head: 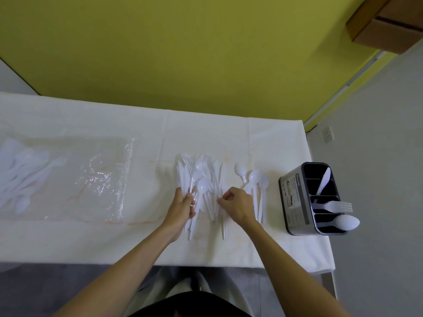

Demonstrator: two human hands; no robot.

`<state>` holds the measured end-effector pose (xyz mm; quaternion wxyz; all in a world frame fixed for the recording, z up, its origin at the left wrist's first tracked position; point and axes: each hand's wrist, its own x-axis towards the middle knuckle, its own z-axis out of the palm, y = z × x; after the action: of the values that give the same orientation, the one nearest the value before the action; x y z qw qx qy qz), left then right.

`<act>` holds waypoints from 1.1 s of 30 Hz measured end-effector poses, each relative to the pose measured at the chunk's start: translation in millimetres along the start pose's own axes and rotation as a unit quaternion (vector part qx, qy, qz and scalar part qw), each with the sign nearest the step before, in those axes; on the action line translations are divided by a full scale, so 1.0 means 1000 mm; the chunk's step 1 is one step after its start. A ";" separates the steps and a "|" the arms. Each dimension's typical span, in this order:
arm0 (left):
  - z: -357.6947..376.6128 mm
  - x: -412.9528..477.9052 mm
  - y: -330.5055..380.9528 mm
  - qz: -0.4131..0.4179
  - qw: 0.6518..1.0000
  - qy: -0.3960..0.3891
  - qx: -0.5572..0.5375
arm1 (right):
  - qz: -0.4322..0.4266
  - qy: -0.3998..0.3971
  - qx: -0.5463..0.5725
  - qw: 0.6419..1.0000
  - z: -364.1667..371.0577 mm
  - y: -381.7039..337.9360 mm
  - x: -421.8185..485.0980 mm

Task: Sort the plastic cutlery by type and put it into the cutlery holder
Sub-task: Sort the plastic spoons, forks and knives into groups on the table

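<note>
Both hands work in the mixed cutlery pile (201, 193) at mid-table: the left hand (183, 207) grips a bundle of white handles, the right hand (238, 204) pinches one piece out of the heap. Three spoons (254, 179) lie just right of it. Further right, the cutlery holder (295, 202) stands with a knife (324, 180), fork (336, 206) and spoon (346, 222) in separate compartments. Far left lies a clear bag (68, 179) with more cutlery.

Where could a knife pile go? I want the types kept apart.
Bare cloth lies between the plastic bag and the mixed pile, and along the near table edge. It is crowded between the pile, spoons and cutlery holder.
</note>
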<state>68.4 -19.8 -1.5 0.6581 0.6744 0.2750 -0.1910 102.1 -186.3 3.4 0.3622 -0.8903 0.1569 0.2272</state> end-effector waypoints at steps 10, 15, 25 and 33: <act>0.003 0.001 -0.002 0.009 1.000 -0.012 0.000 | 0.030 0.083 -0.047 0.995 -0.004 0.014 -0.009; 0.005 0.004 0.000 0.014 1.000 0.014 -0.011 | 0.052 0.015 -0.067 0.996 0.016 0.001 0.002; 0.001 0.005 0.004 -0.004 0.999 0.002 -0.033 | -0.053 -0.103 0.003 0.993 -0.023 0.002 0.004; 0.012 0.010 0.017 -0.028 0.998 -0.034 -0.055 | -0.129 -0.241 -0.008 0.962 -0.012 -0.010 -0.013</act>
<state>88.2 -30.1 5.2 0.6973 0.6227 0.2814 -0.2164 99.5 -186.5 24.0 0.4084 -0.8247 -0.0528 0.3877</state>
